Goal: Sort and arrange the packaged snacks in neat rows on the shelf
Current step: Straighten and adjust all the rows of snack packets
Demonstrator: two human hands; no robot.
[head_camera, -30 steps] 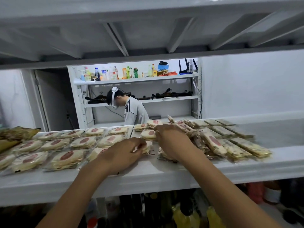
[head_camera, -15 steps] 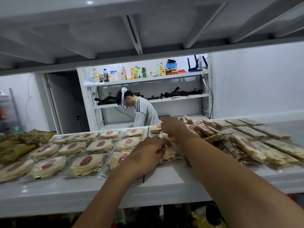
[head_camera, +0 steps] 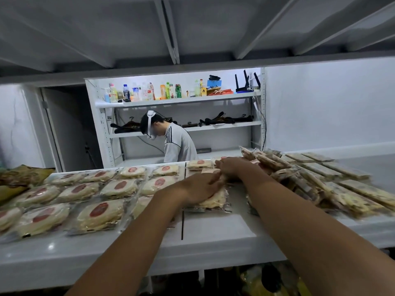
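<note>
— What sits lowest, under the shelf (head_camera: 213,248)?

— Dim shapes (head_camera: 267,280), yellow and dark, too murky to name. Both forearms are cut off by the bottom edge.

— And the shelf itself?

— White and glossy, with a dark seam running front to back near the middle. Round snack packets (head_camera: 100,212) with red labels lie in rows on its left half. On the right, long bar packets (head_camera: 361,190) lie side by side, with a loose heap (head_camera: 284,174) of them just beside the right arm.

— The hands?

— The left hand (head_camera: 198,189) lies palm down, fingers straight, flat on one round packet (head_camera: 217,200) just right of the seam. The right hand (head_camera: 233,167) reaches farther back, between the heap and a rear round packet (head_camera: 198,164). Blur hides its fingers, so I cannot tell whether they grip anything.

— Farther off?

— Brown bags (head_camera: 19,178) at the shelf's far left. Beyond, a person (head_camera: 179,144) in a headset bends before a white rack (head_camera: 181,99) of bottles, against pale walls.
</note>
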